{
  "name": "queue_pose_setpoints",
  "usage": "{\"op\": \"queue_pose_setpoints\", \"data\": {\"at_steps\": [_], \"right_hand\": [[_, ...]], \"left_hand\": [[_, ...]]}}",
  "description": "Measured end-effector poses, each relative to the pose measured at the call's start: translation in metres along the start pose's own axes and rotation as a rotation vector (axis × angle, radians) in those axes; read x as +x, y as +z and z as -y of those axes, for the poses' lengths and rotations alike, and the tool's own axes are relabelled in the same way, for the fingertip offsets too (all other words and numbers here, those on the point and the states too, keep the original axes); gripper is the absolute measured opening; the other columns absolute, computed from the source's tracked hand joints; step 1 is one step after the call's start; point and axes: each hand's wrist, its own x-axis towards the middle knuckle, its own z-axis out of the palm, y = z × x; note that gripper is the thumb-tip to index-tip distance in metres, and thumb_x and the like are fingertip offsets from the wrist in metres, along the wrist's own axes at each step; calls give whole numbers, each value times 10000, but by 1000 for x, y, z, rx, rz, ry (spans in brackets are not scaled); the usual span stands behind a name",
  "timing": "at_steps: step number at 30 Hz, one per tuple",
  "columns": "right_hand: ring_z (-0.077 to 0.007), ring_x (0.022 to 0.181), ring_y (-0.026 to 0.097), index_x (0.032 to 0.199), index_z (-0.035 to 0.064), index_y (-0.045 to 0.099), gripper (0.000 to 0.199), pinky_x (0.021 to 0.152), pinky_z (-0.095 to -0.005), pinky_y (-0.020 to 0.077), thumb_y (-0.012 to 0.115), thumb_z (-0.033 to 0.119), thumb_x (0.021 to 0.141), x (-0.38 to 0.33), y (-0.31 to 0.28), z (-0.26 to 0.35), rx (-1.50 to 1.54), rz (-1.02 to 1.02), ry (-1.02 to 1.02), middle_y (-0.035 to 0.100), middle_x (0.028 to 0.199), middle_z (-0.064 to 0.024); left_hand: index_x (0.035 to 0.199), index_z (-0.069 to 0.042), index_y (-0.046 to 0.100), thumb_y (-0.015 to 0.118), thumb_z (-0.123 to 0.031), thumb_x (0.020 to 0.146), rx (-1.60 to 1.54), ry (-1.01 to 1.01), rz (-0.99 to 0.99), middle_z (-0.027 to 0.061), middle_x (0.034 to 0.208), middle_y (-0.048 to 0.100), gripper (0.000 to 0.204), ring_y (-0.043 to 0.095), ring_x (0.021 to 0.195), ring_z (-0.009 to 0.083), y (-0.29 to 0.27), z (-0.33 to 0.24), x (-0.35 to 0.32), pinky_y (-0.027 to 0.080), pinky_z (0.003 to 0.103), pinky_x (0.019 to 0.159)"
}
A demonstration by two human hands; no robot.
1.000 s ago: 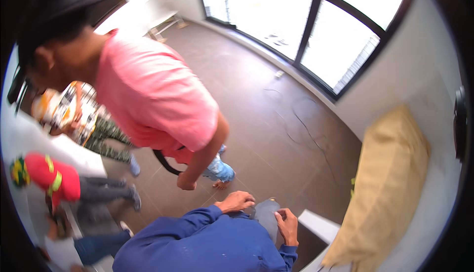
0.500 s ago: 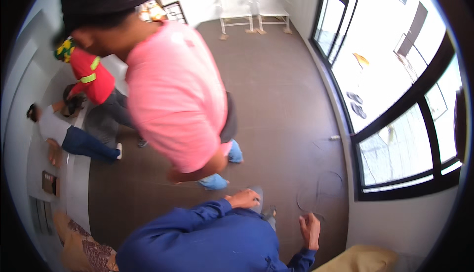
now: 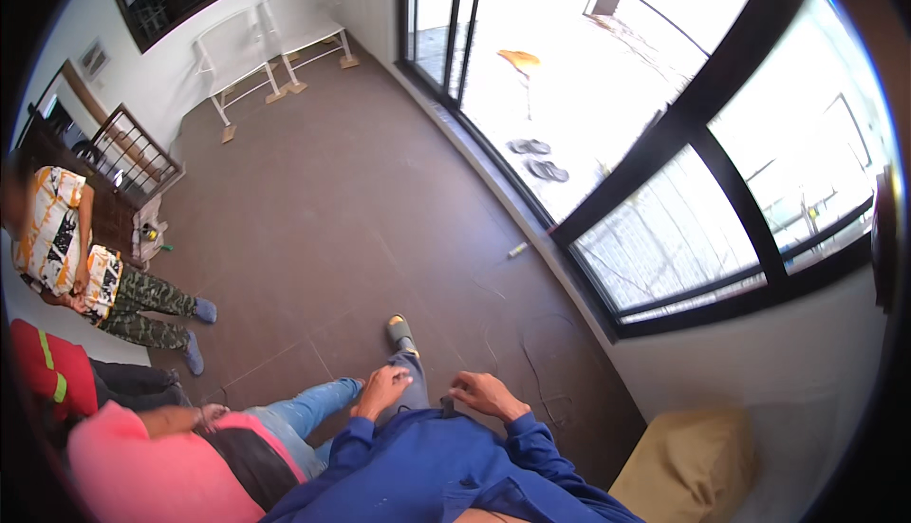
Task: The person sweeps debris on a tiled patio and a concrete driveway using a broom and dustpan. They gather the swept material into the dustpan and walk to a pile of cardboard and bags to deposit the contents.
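My left hand (image 3: pixel 382 390) hangs in front of my body above my grey trouser leg, its fingers loosely bent and apart, with nothing seen in them. My right hand (image 3: pixel 489 396) is beside it at waist height, fingers spread and slightly curled. Near its fingertips, a small dark strap-like piece (image 3: pixel 448 407) shows at the hem of my blue shirt (image 3: pixel 418 466); whether the hand touches it I cannot tell. My foot in a grey-green slipper (image 3: pixel 400 333) is set forward on the dark tiled floor (image 3: pixel 313 238).
A person in a pink shirt (image 3: pixel 157 471) stands close at my left. Beyond are a person in red (image 3: pixel 43 371) and one in camouflage trousers (image 3: pixel 142 309). White chairs (image 3: pixel 237 53) line the far wall. Glass doors (image 3: pixel 560 191), a cable (image 3: pixel 536 381) and a tan covered object (image 3: pixel 688 461) are to the right.
My view has swung to the right. The pink-shirted person, earlier large in front, is now at the lower left. Both my hands have come closer together before my waist.
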Motion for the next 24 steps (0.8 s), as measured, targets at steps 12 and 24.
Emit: {"op": "queue_pose_setpoints", "data": {"at_steps": [12,24], "right_hand": [[-167,685,657,904,-19,652,244,611,-293,503,627,221,868,188,-103,-109,120,-376,339,687,765,-104],[-325,877,656,1122,-80,610,829,683,-444,545,498,688,827,392,-214,-175,853,-313,1056,654,1028,-234]], "left_hand": [[1008,-117,704,649,-369,789,116,-217,-110,87,913,704,338,668,864,286,-167,19,233,522,368,770],[1223,33,549,576,-422,902,-147,-483,249,225,1197,600,558,589,1104,295,-175,14,408,449,384,900]]}}
